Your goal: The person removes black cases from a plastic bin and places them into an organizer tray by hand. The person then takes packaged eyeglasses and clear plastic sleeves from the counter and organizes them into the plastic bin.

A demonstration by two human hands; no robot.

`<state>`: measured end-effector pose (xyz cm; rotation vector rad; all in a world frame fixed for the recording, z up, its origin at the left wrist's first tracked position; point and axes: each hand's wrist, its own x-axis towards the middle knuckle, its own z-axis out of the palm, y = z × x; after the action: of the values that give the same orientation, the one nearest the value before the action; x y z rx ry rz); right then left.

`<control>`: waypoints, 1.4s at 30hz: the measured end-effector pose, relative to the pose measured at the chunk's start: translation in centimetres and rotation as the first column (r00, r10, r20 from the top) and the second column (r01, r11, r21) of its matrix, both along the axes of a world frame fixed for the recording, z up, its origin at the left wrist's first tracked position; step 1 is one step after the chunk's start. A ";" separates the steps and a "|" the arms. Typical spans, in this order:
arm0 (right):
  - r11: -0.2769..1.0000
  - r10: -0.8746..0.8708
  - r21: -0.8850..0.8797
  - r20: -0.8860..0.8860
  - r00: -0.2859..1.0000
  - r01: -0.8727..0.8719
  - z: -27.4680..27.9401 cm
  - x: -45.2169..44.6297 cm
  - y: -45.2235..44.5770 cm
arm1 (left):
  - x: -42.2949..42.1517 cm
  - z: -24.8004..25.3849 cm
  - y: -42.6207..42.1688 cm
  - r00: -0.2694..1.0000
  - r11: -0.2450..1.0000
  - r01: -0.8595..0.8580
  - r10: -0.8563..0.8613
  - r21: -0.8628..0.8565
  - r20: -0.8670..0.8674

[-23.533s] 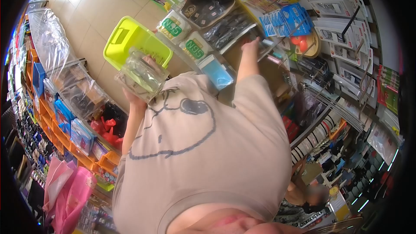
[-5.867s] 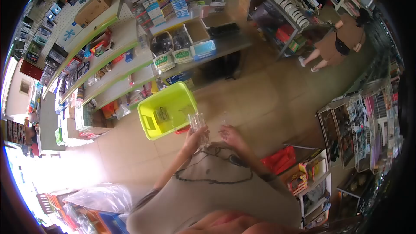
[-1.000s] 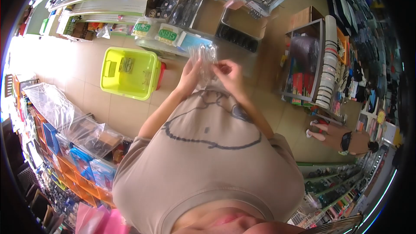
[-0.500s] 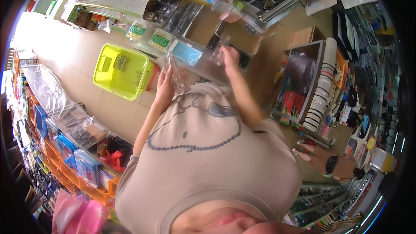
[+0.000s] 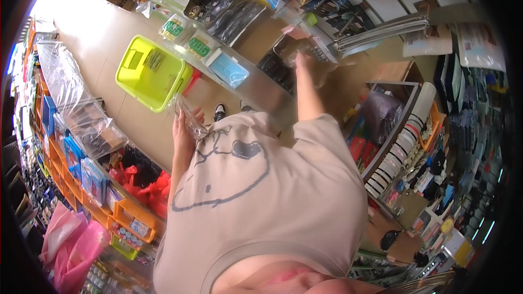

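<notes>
My left hand (image 5: 184, 130), in front of my shirt, holds a crinkled clear plastic packet (image 5: 190, 117) between thumb and fingers. My right hand (image 5: 302, 62) is stretched forward over the counter, at a brown-bottomed tray (image 5: 291, 49). Motion smears its fingers, so what they hold, if anything, is unclear. Left of that tray, on the glass counter, lie a blue packet (image 5: 230, 68) and two packs marked N95, one of them the nearer N95 pack (image 5: 201, 45). A lime-green plastic basket (image 5: 131, 49) with a few small items inside stands beyond my left hand.
Black trays of packaged goods (image 5: 229, 11) line the counter. To my right stands a dark-framed display case (image 5: 392, 147) with a row of rolls beside it. Orange shelving (image 5: 98, 207) runs along my left. Another person (image 5: 400, 245) is at the lower right.
My right hand has reached farther forward over the counter tray. My left hand, with the clear packet, has moved left and down, away from the counter. The whole view has turned somewhat.
</notes>
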<state>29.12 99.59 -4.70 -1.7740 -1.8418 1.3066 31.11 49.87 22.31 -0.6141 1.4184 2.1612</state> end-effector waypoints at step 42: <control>0.856 0.099 -0.214 -0.826 0.555 -0.471 24.1 8.2 -28.2 | -3.8 0.8 7.5 0.708 0.744 0.668 -0.624 0.025 -0.330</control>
<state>37.29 71.34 19.41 -0.6949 -1.3799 2.2814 27.28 57.32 23.16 0.2786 1.3354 1.7785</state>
